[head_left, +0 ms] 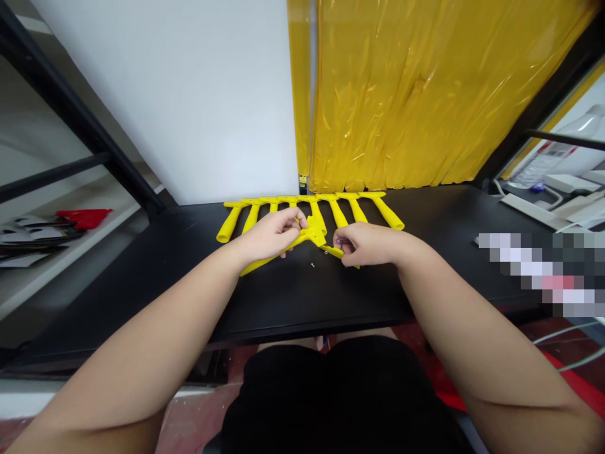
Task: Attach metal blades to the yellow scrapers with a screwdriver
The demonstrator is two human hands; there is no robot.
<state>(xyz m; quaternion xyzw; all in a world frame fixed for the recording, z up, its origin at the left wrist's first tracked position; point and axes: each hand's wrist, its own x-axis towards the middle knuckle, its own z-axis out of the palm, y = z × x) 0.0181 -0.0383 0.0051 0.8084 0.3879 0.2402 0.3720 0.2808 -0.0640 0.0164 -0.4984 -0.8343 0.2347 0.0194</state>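
My left hand (274,236) is closed around a yellow plastic handle (309,234), its wider head pointing right and its tapered grip sloping down to the left beneath my palm. Just right of that head, my right hand (362,243) has its fingers curled together on a flat yellow plastic piece (333,251), mostly covered by the fingers. A small shiny bit shows at this piece's edge. One small screw-like part (312,265) lies on the black tabletop between my hands. Behind them, several similar yellow handles (230,224) lie side by side, partly hidden by my hands.
The black table (439,252) meets a white panel (203,94) and a yellow plastic curtain (401,94) at its back. Black frame posts (80,113) flank it. Left is a shelf with a red item (87,219); right, a clear bottle (543,161) and white boxes.
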